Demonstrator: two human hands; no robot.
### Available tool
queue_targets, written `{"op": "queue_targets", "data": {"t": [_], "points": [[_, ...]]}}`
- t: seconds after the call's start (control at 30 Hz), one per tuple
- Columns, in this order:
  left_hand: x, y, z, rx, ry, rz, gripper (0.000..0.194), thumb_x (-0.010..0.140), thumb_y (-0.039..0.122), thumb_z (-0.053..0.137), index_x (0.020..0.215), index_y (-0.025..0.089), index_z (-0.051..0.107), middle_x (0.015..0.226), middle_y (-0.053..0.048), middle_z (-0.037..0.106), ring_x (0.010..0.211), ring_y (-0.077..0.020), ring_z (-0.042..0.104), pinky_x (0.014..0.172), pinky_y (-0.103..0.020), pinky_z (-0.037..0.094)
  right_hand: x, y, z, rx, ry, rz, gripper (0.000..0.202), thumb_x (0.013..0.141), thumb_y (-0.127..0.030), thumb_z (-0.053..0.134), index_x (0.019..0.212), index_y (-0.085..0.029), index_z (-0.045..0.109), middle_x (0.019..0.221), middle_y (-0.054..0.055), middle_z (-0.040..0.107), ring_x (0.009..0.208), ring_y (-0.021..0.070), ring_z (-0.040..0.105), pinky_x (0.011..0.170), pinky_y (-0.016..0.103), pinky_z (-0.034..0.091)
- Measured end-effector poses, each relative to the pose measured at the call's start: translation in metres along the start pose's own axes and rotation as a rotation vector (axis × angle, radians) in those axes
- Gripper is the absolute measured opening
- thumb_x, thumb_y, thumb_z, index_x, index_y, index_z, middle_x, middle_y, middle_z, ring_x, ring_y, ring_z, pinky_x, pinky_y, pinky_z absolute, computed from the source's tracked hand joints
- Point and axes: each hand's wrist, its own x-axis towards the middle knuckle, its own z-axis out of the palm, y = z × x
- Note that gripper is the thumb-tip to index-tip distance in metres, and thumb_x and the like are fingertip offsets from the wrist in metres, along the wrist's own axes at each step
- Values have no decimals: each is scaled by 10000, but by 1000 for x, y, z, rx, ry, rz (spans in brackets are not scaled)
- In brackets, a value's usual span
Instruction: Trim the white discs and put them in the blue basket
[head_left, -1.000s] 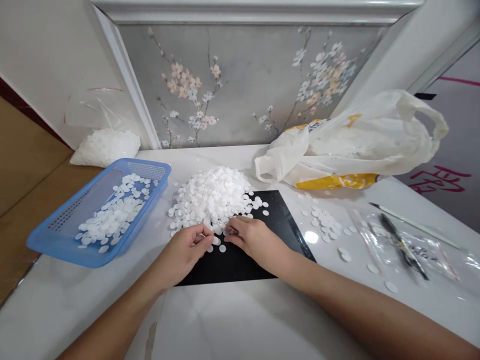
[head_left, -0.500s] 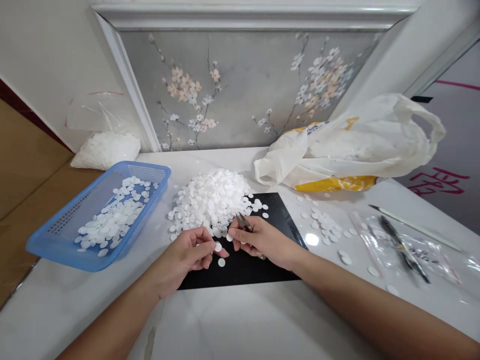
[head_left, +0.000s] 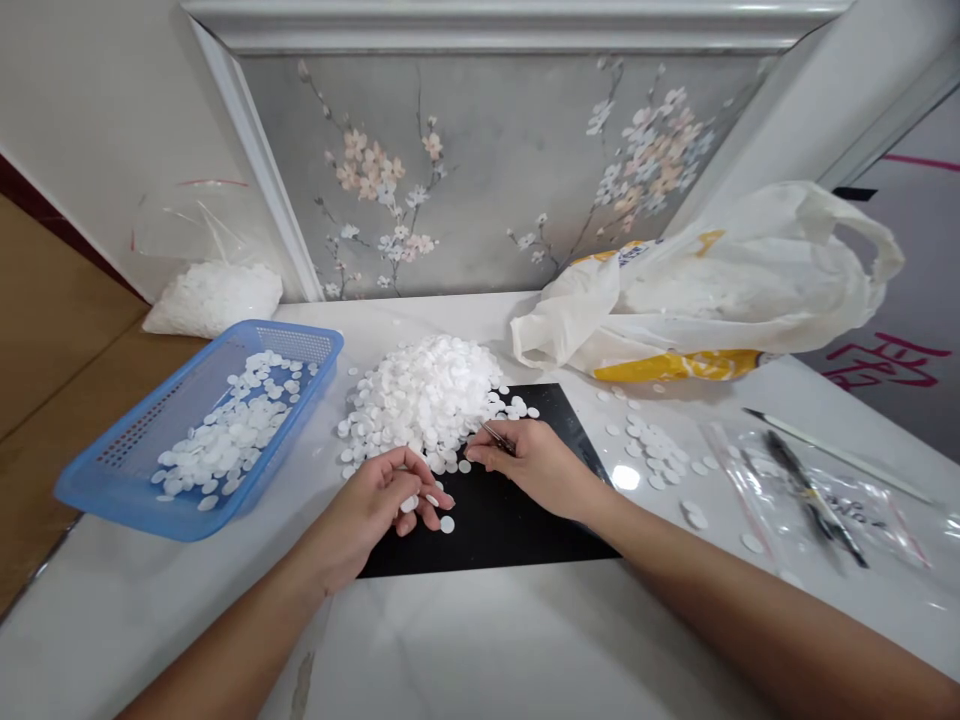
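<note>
A large heap of small white discs lies at the back left of a black mat. In front of the heap, my left hand is curled, palm partly up, with white discs in its fingers. One loose disc rests on the mat beside its fingertips. My right hand is at the heap's right front edge, its fingers closed round small dark-tipped scissors or snips. Another disc sits just by the right fingertips.
A blue basket holding discs stands at the left, with a bag of white pieces behind it. A white and yellow plastic bag lies back right. Scattered discs, a clear bag, a black pen-like tool and a white one are at right.
My right hand has moved slightly right and up, away from my left hand. The left fingers have loosened a little, and the discs in them have shifted.
</note>
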Motion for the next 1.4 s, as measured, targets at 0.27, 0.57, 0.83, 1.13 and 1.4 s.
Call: {"op": "queue_targets", "data": {"t": [0.27,0.57,0.83,1.13,1.4], "points": [[-1,1,-3,-96,43,-56,183,876,276,468,964,133,542,881,-126,695,705,-137,609,522,-201,354,0,0,10,-332,36,-209,48,828,-184,623,799,-159,651,783,21,624,741,139,574,690,247,408],[-3,2,-5,-108,16,-82,254,869,283,493,1059,128,559,823,-114,696,636,-93,534,568,-185,383,-1,5,9,-539,-73,-450,142,866,-122,544,752,-149,625,763,44,588,736,152,578,685,253,423],[-2,6,-9,-37,112,41,96,795,222,545,859,152,562,724,0,566,585,-75,473,453,-178,256,-2,-5,7,-149,16,-27,91,773,-191,553,701,-151,593,608,-18,563,516,81,454,497,200,362],[-3,-2,-7,478,149,107,277,884,415,418,938,218,606,573,53,320,504,-93,270,484,-230,204,-2,-3,3,399,-163,192,91,743,-230,563,721,-149,528,587,-18,535,435,41,322,385,176,211],[-2,-6,-3,865,233,158,167,864,355,440,854,254,572,522,60,294,500,-117,311,497,-238,219,-1,-2,1,588,-152,153,170,807,-278,502,728,-183,385,647,-11,557,455,58,323,394,187,184]]}}
